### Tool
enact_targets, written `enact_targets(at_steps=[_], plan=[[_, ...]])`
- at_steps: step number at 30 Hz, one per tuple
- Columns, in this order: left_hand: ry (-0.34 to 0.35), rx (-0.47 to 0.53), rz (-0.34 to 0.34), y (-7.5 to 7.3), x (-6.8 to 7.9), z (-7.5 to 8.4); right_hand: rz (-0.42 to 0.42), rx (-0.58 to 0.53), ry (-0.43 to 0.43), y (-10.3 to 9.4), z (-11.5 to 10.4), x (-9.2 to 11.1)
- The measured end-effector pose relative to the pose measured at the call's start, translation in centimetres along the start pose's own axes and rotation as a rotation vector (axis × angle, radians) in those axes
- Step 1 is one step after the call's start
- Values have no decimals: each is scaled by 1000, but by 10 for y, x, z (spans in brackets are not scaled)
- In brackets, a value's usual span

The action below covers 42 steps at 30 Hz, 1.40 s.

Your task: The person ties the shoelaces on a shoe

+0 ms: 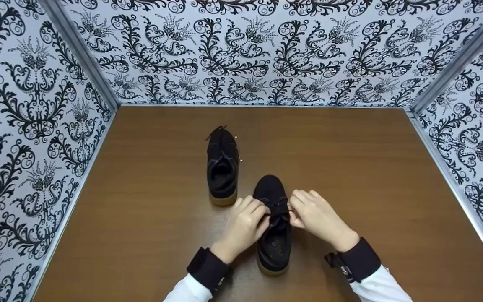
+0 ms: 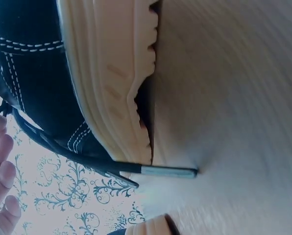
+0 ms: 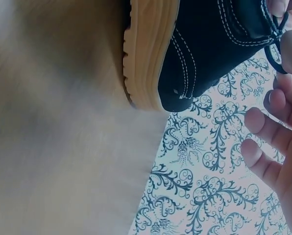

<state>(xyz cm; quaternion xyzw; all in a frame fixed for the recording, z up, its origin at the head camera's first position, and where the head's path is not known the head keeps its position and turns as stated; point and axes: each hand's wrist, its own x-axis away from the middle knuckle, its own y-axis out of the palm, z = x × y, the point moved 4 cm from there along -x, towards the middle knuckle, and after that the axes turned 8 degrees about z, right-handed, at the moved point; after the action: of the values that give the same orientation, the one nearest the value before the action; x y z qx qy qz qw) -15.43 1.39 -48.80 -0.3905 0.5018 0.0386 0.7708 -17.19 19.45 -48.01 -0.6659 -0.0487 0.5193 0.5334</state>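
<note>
A black shoe (image 1: 270,188) with white stitching and a tan sole stands on the table, its toe pointing away from me. My left hand (image 1: 245,220) is at the left of its laces and pinches the shoelace (image 2: 87,159). One lace end with a pale tip (image 2: 169,171) hangs down past the sole in the left wrist view. From the right side, my right hand (image 1: 317,216) pinches a lace loop (image 3: 272,59) between thumb and forefinger, other fingers loosely bent. The knot itself is partly hidden by the fingers.
The matching black shoe (image 1: 222,147) stands farther back on the left, laces lying over its toe. Both shoes are on a brown wooden table (image 1: 329,147). Patterned black-and-white panels (image 1: 245,50) enclose the back and both sides.
</note>
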Motion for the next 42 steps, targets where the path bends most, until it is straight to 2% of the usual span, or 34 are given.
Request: enact_targets(at_steps=[4,8,11,15,19,22,24,28,35,42], plan=[[55,-34,-11,-2,1,0,-7,10,-36,-1,2,1],[127,-121,-20,-4,2,2,-14,25,-49,-1,3,4],[143,-161,-23,-3,2,4,-10,2,-36,0,0,6],[53,-102,0,0,6,5,-2,-93,41,2,-3,12],[-46,32,52,5,9,6,9,-219,158,5,-5,18],[-70,93,66,9,9,9,5,-273,215,8,-6,19],[-82,91,57,10,9,10,10,-292,221,8,-7,18],[-96,63,48,7,9,11,24,-256,182,6,-6,16],[-10,17,87,-6,5,8,77,-161,74,-5,3,13],[9,-60,11,-21,5,2,105,-144,24,-16,7,18]])
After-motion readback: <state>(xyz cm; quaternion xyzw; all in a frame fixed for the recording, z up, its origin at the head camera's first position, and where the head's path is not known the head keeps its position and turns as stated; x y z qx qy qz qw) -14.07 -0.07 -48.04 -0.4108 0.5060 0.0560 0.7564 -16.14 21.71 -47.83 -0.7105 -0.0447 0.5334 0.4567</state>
